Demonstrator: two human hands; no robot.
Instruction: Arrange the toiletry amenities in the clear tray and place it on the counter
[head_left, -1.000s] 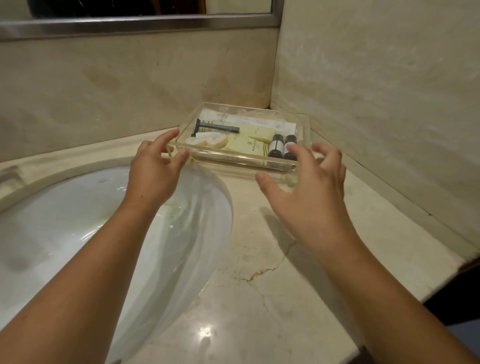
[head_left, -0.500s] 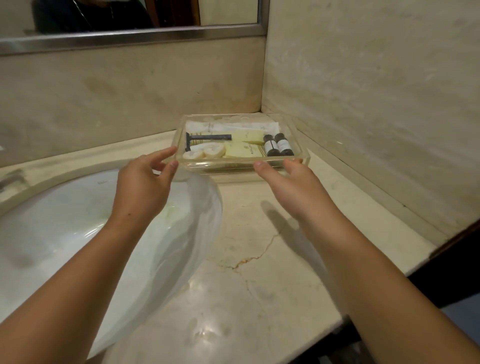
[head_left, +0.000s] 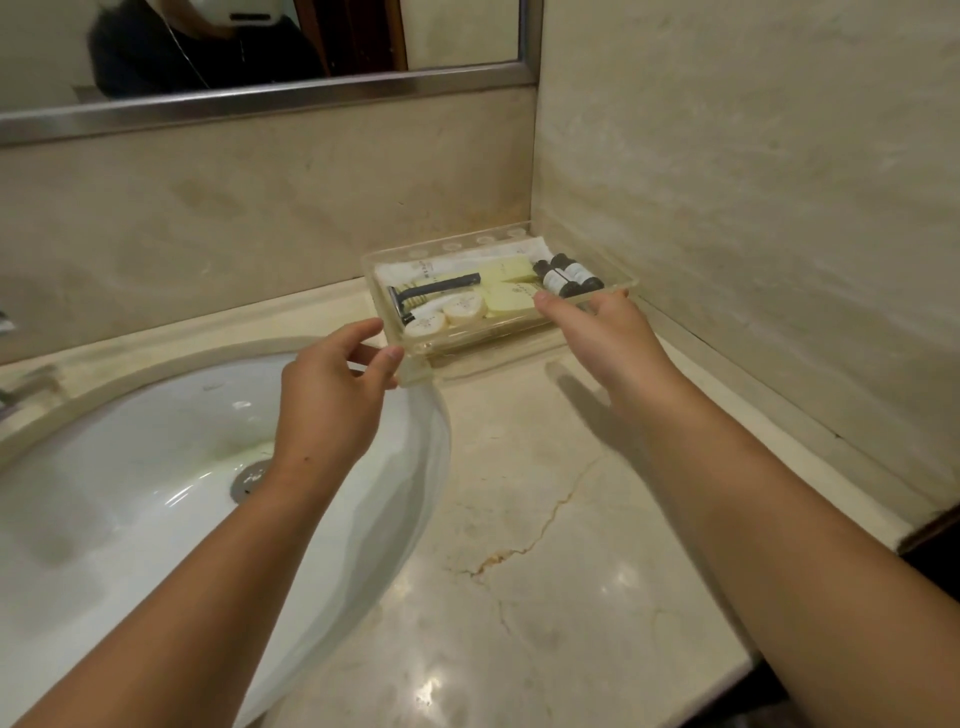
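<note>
The clear tray (head_left: 470, 245) sits in the back corner of the marble counter (head_left: 545, 545), angled, its near left corner by the sink rim. Inside lie a dark razor (head_left: 434, 287), two small dark bottles (head_left: 565, 275), pale yellow packets (head_left: 511, 301), round white soaps (head_left: 462, 309) and white sachets (head_left: 415, 269). My left hand (head_left: 332, 395) pinches the tray's near left corner between thumb and forefinger. My right hand (head_left: 610, 338) holds the near right edge, thumb over the rim beside the bottles.
A white sink basin (head_left: 130, 493) with a metal drain (head_left: 252, 475) fills the left. Stone walls close the corner behind and to the right (head_left: 753, 208). A framed mirror (head_left: 441, 36) hangs above. The counter's front edge drops off at lower right.
The tray has gone further back toward the wall corner and turned slightly, with both hands still on it. The view has lifted, showing more of the mirror.
</note>
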